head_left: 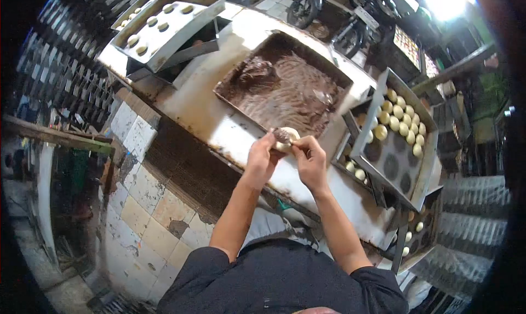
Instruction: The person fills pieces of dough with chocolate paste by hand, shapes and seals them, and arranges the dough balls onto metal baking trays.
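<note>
Between my two hands is a pale round of dough [295, 133] with a lump of brown filling [281, 135] on it. My left hand [264, 156] grips the dough's left side, and my right hand [309, 159] pinches its right edge. Just beyond them lies a wide metal tray [219, 89] spread with brown paste [290, 86], heaped higher toward its far left corner. To the right, a tilted tray [430, 144] carries several pale dough balls [402, 116] in its upper part. Dark round marks show on its lower part.
At the far left of the table [189, 114], stacked trays [164, 53] hold several dough balls. More trays with dough balls [408, 236] sit low at the right. Motorcycles [350, 32] stand behind the table. Tiled floor [148, 221] shows at lower left.
</note>
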Demonstrator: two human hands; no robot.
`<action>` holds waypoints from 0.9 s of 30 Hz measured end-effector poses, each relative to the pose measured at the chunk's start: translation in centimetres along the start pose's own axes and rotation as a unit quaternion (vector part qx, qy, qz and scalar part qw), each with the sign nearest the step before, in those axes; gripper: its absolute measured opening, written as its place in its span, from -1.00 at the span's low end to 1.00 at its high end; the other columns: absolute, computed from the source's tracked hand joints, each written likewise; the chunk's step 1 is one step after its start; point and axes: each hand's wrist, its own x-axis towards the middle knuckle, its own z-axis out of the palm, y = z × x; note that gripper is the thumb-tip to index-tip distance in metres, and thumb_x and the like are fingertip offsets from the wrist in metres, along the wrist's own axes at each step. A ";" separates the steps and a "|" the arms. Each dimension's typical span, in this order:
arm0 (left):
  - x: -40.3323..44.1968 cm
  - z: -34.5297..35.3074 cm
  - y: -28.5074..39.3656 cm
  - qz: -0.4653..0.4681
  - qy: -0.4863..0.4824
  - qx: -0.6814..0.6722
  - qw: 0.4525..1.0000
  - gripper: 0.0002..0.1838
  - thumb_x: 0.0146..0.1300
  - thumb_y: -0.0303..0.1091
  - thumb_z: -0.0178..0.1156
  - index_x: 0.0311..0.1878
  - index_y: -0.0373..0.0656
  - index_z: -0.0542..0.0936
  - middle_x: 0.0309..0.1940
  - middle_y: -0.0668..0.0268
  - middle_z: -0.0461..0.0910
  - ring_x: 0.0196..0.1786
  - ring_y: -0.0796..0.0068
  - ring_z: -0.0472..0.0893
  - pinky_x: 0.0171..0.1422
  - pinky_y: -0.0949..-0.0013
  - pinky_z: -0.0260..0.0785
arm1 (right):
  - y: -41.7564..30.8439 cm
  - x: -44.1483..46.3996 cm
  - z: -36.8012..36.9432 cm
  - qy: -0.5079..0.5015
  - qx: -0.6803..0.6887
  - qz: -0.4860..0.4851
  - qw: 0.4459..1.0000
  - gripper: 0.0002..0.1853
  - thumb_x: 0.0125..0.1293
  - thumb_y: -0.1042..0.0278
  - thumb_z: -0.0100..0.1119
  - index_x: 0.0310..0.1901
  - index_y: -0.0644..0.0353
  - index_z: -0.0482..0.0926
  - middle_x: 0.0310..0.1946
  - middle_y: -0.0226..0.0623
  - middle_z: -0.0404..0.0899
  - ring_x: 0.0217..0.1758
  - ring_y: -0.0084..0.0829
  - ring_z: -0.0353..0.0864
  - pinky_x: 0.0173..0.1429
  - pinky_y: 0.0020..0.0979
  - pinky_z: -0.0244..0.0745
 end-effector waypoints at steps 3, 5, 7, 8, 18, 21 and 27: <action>0.2 -0.3 -2.2 0.045 0.113 -0.024 0.992 -0.58 0.71 -0.17 -0.06 0.19 -0.38 0.57 0.07 0.08 0.70 0.04 0.21 0.73 0.19 0.12 0.62 | 4.8 -3.5 -3.9 0.021 -0.044 -0.026 0.998 -0.95 0.39 0.63 0.28 -0.20 0.32 0.58 -0.33 -0.25 0.64 -0.24 -0.52 0.60 -0.09 -0.46 0.51; -0.7 0.0 -3.3 0.080 0.152 0.001 0.985 -0.60 0.70 -0.20 -0.02 0.23 -0.39 0.56 0.11 0.07 0.68 0.11 0.22 0.71 0.23 0.11 0.61 | 6.8 -4.9 -5.9 0.077 -0.107 0.034 0.991 -0.96 0.38 0.57 0.28 -0.20 0.32 0.60 -0.33 -0.12 0.67 -0.26 -0.36 0.67 -0.12 -0.31 0.55; -2.7 1.5 -4.1 0.092 0.147 0.032 0.984 -0.60 0.69 -0.20 0.00 0.24 -0.39 0.55 0.11 0.07 0.68 0.14 0.23 0.70 0.26 0.11 0.61 | 11.3 -4.9 -7.4 0.085 -0.144 0.000 0.986 -0.94 0.39 0.52 0.29 -0.21 0.31 0.61 -0.31 -0.10 0.69 -0.26 -0.29 0.70 -0.13 -0.22 0.56; -3.9 2.7 -4.7 0.081 0.109 0.041 0.990 -0.62 0.67 -0.24 0.04 0.29 -0.37 0.52 0.13 0.09 0.67 0.15 0.22 0.70 0.25 0.12 0.62 | 12.9 -4.8 -8.1 0.096 -0.193 -0.032 0.976 -0.91 0.40 0.48 0.29 -0.21 0.31 0.61 -0.30 -0.08 0.70 -0.25 -0.22 0.72 -0.13 -0.13 0.56; -14.9 13.6 -6.8 0.019 -0.026 0.266 0.963 -0.53 0.65 -0.32 0.08 0.50 -0.26 0.34 0.24 0.19 0.57 0.27 0.35 0.63 0.29 0.19 0.65 | -4.1 -8.8 -13.9 -0.159 0.292 0.026 0.943 -0.65 0.42 0.42 0.39 0.17 0.36 0.71 0.30 -0.18 0.58 0.30 -0.34 0.61 0.40 -0.32 0.51; -16.1 13.3 -5.8 0.056 -0.048 0.387 0.919 -0.51 0.71 -0.16 -0.04 0.52 -0.25 0.33 0.20 0.20 0.57 0.11 0.45 0.66 0.07 0.32 0.65 | -6.3 -10.9 -13.7 -0.127 0.249 -0.044 0.959 -0.70 0.36 0.61 0.37 0.11 0.37 0.73 0.23 -0.16 0.60 0.18 -0.41 0.66 0.21 -0.42 0.63; -18.7 10.6 -4.4 0.184 -0.009 0.226 0.957 -0.72 0.40 -0.45 0.01 0.16 -0.17 0.39 -0.14 0.37 0.47 -0.11 0.61 0.53 -0.01 0.48 0.50 | -10.1 -15.0 -9.0 -0.147 0.213 -0.050 0.965 -0.71 0.32 0.72 0.34 0.07 0.37 0.69 -0.02 -0.22 0.69 -0.05 -0.47 0.73 0.01 -0.43 0.73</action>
